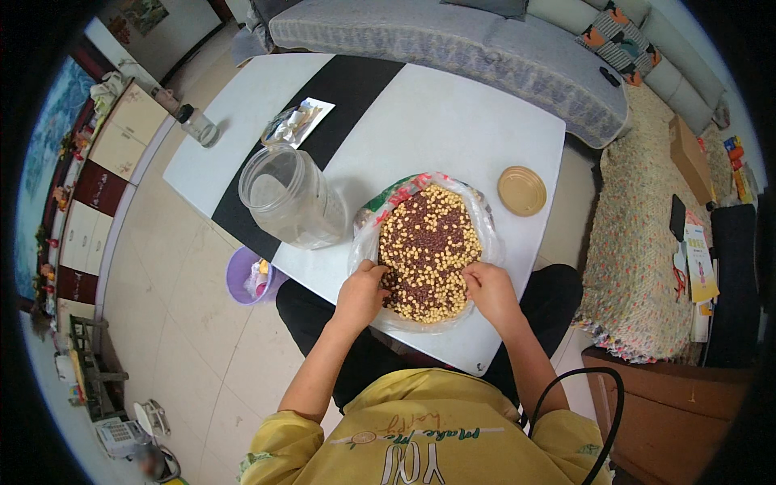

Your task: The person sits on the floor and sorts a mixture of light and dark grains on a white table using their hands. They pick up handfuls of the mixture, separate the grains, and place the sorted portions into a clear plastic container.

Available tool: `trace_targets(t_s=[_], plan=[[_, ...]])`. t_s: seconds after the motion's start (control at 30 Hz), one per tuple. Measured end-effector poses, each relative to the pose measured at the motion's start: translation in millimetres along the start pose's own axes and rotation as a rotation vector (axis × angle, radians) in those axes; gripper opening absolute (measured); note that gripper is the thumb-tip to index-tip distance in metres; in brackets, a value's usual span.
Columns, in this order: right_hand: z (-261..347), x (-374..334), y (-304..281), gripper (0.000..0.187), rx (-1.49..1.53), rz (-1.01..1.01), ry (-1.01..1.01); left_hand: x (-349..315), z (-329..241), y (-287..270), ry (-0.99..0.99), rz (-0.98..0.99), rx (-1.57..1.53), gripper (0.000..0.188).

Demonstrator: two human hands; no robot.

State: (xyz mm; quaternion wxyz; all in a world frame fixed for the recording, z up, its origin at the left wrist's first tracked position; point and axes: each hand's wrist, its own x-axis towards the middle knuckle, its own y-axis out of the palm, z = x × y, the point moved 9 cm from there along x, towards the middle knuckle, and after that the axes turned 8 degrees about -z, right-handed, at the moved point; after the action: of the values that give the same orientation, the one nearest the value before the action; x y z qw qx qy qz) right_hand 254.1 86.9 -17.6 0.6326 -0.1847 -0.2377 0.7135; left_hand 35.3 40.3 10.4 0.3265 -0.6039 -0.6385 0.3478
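Note:
An opened clear plastic bag point(489, 242) with red and green print along its far edge lies on the table in front of me. It is filled with a mix of small dark red beans and yellow soybeans point(428, 250). My left hand point(361, 296) is at the bag's near left side, its fingers curled at the edge of the beans. Across from it, my right hand point(491, 293) has thumb and fingertips pinched together at the right edge of the beans. What lies between the fingertips of either hand is too small or hidden to tell.
A large clear jar point(295, 198) stands uncovered left of the bag; a round gold lid point(521, 191) lies to its right. Farther off are a packet point(297, 123) and a glass bottle point(198, 126). A purple bin point(247, 276) stands on the floor, a sofa point(453, 48) beyond the table point(477, 113).

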Motion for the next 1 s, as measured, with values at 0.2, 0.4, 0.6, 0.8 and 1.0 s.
trace_targets(t_s=[0.2, 0.4, 0.6, 0.8, 1.0], plan=[[8, -2, 4, 0.008, -0.025, 0.023, -0.084, 2, 2, 19, 0.01, 0.038, 0.074, 0.024], [13, -3, 4, 0.008, -0.059, 0.036, -0.112, 7, -18, 37, 0.133, -0.033, -0.132, 0.027], [3, -3, 3, 0.009, 0.035, 0.044, 0.012, 12, -34, 15, 0.077, -0.061, -0.26, 0.046], [4, -3, 3, 0.009, 0.032, 0.045, 0.019, -5, -32, 34, -0.028, 0.127, 0.137, 0.056], [8, -4, 6, 0.009, 0.006, 0.057, 0.014, 8, -24, 48, -0.028, 0.098, 0.066, 0.033]])
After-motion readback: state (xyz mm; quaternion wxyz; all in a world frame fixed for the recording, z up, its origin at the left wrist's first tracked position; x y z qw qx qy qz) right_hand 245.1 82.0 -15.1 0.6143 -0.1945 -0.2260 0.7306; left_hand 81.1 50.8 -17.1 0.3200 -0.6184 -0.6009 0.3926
